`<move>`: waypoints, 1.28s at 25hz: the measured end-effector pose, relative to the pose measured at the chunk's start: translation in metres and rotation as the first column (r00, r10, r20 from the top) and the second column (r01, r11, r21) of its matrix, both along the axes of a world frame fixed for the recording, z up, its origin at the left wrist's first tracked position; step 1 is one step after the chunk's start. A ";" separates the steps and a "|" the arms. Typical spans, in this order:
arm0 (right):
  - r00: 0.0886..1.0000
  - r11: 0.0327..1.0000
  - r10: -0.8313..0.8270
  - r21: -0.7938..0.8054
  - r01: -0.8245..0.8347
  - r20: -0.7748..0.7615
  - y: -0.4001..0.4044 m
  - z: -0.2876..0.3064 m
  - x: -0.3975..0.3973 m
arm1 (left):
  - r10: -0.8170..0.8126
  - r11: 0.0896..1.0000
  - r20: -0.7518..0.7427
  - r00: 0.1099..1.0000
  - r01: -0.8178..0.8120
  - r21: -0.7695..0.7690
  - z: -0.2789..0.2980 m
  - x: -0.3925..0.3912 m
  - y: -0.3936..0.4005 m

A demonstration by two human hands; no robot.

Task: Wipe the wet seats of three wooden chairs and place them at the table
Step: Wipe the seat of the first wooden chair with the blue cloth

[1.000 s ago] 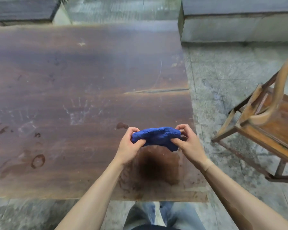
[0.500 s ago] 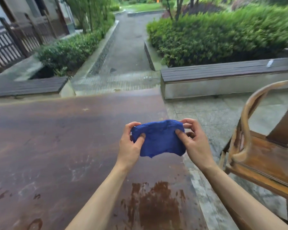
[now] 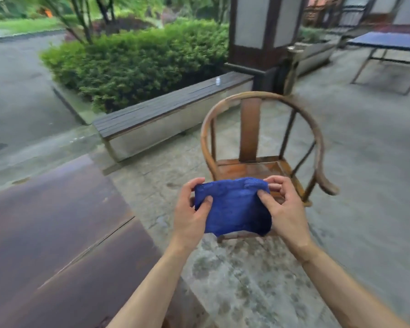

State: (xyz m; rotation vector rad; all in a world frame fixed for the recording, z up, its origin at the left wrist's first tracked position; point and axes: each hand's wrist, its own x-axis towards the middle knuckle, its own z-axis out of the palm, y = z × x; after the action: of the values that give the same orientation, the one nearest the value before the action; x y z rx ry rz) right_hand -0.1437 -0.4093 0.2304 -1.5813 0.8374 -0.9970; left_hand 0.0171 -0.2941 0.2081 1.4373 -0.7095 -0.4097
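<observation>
Head camera view, looking forward and down at two bare hands held out in front of the body. Left hand point(image 3: 191, 215) and right hand point(image 3: 285, 210) pinch a blue cloth point(image 3: 234, 207) between them, thumbs on the near face and fingers point(image 3: 273, 181) curled behind its top edge, so the cloth hangs stretched between both grips.

Just beyond the fingers stands a wooden chair point(image 3: 258, 147) with a rounded back rail and a central splat. Its seat point(image 3: 253, 170) looks glossy, probably wet, and the cloth hides the seat's front edge. To the left of the fingers lies the dark wooden desk point(image 3: 57, 233), its surface also shiny. Only this one chair is in sight; the picture is blurred.

Judging from this, the task is at its start: the cloth is being readied and no seat looks wiped. The next move likely calls for lowering the cloth flat onto the seat beyond the fingers, pressing down and sweeping across the whole surface, corners included.
</observation>
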 end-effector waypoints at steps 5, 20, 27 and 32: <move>0.995 0.995 -0.097 -0.029 0.098 0.021 -0.087 0.006 -0.080 | -0.123 0.992 0.043 0.991 0.124 -0.011 0.010 -0.067 -0.102; 0.999 1.000 -0.010 -0.011 0.010 -0.038 -0.239 -0.024 -0.110 | -0.050 0.994 0.032 0.998 0.047 0.099 -0.013 -0.099 -0.243; 0.995 1.000 0.012 0.007 -0.011 -0.096 -0.317 -0.042 -0.040 | -0.047 0.993 -0.012 0.999 0.048 0.107 -0.040 -0.032 -0.314; 0.986 0.999 0.040 0.025 -0.036 -0.165 -0.378 -0.050 0.032 | -0.049 0.988 -0.075 0.996 0.059 0.142 -0.057 0.036 -0.366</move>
State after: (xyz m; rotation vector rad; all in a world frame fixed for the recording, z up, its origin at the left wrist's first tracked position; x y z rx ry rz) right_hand -0.1116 -0.7870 0.1804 -1.6717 0.9247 -0.8348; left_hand 0.0532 -0.6605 0.1511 1.5338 -0.6735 -0.5610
